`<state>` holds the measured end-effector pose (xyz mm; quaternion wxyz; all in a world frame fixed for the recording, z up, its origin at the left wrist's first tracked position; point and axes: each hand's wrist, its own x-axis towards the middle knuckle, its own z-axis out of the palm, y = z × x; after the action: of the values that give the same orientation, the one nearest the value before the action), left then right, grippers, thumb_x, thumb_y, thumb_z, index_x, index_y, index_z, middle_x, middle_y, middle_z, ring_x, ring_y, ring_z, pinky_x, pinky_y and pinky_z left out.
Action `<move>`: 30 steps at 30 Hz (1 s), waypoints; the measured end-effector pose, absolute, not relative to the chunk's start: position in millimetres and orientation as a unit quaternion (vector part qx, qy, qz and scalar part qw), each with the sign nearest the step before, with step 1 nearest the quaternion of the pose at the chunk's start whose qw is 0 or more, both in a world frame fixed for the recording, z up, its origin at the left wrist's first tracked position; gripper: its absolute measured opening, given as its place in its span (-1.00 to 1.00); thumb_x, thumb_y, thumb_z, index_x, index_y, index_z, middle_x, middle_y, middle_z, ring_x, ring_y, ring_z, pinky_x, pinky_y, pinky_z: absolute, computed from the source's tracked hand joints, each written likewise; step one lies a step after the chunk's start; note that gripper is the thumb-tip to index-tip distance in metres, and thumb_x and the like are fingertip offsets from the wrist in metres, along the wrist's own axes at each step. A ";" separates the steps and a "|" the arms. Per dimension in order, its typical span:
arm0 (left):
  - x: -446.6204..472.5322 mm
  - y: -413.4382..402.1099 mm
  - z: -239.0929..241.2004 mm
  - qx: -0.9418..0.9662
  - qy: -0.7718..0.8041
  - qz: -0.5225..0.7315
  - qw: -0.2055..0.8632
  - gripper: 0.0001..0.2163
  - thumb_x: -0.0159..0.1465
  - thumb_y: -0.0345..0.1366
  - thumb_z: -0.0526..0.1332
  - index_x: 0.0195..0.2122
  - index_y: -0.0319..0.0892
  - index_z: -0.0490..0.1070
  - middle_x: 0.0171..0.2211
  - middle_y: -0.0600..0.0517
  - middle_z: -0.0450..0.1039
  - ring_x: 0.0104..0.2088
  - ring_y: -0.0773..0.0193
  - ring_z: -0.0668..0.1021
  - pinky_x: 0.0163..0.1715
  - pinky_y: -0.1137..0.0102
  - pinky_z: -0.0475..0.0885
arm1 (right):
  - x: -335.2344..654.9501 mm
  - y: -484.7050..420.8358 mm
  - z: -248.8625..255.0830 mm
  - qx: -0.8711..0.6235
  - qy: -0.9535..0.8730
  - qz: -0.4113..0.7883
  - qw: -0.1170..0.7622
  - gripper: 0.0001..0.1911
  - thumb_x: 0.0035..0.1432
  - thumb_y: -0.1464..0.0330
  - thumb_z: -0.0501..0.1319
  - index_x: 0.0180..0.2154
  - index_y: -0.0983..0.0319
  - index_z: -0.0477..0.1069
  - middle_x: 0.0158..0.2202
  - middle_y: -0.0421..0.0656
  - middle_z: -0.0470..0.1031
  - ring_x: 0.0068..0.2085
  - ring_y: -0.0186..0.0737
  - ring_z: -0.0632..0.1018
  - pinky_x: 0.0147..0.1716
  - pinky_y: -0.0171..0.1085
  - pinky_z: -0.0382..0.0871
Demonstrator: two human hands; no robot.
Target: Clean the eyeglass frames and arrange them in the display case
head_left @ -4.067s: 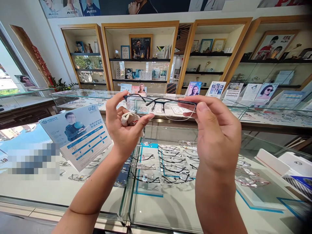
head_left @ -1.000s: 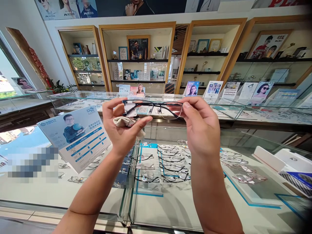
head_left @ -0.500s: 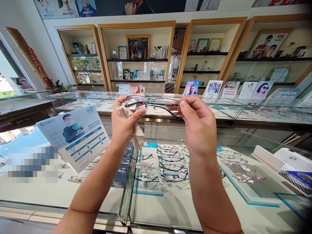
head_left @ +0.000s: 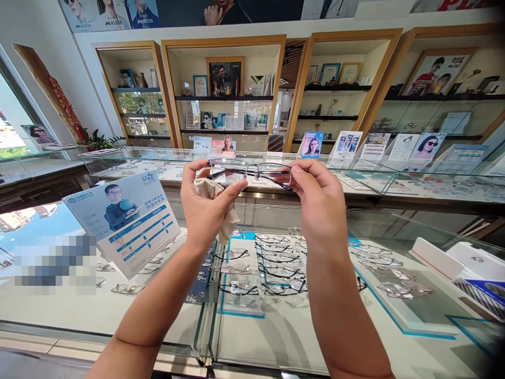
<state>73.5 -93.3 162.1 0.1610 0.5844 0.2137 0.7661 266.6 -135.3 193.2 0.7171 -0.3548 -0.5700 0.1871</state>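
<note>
A pair of thin-rimmed eyeglasses is held up above the glass counter, its dark temples folded behind the lenses. My right hand pinches the rim at its right end between thumb and fingers. At the other end, my left hand is closed around the left lens area, its thumb near the bridge. A pale cleaning cloth is tucked in that same hand and hangs below the thumb. Part of the cloth and the left rim are hidden by the fingers.
Beneath my hands, a glass display case holds rows of spectacle frames. A blue-and-white sign card stands at left. An open white box is at right. Farther back runs another glass counter with leaflet stands.
My left thumb and fingers have shifted right along the eyeglasses toward the bridge, the cloth moving along. The eyeglasses have turned slightly. My right hand keeps its pinch.
</note>
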 end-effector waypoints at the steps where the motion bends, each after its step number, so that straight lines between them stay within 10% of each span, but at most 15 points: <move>1: 74.2 -94.9 161.7 0.582 0.218 0.769 0.149 -0.34 0.10 0.03 0.66 0.13 0.03 0.42 0.11 -0.05 0.44 0.11 0.06 0.59 -0.14 0.33 0.58 | 266.8 -134.1 193.0 -0.355 -0.569 0.192 0.716 -0.88 0.39 0.21 0.27 -0.20 0.07 0.52 -0.17 -0.19 0.65 -0.07 -0.11 0.71 -0.01 -0.09 0.60; 21: 61.5 -70.4 170.2 0.604 0.158 0.762 0.170 -0.23 -0.04 0.16 0.68 0.09 0.00 0.42 -0.01 0.01 0.47 0.00 0.08 0.64 0.01 0.21 0.59 | 264.1 -142.5 196.1 -0.325 -0.598 0.158 0.715 -0.89 0.37 0.23 0.27 -0.21 0.08 0.53 -0.21 -0.19 0.61 -0.13 -0.14 0.70 -0.06 -0.11 0.60; 30: 40.4 -65.0 177.7 0.658 0.199 0.526 0.501 -0.24 -0.03 0.35 0.57 0.04 -0.06 0.56 -0.30 -0.03 0.52 -0.56 0.36 0.40 -0.60 0.38 0.33 | 265.3 -147.3 197.7 -0.296 -0.682 0.123 0.657 -0.87 0.37 0.26 0.29 -0.19 0.05 0.64 -0.09 -0.16 0.68 0.05 -0.07 0.65 0.15 0.01 0.54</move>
<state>40.4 -65.0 177.7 0.5006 0.6578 0.1992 0.5264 265.3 -147.3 197.7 0.6571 -0.2955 -0.6824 0.1231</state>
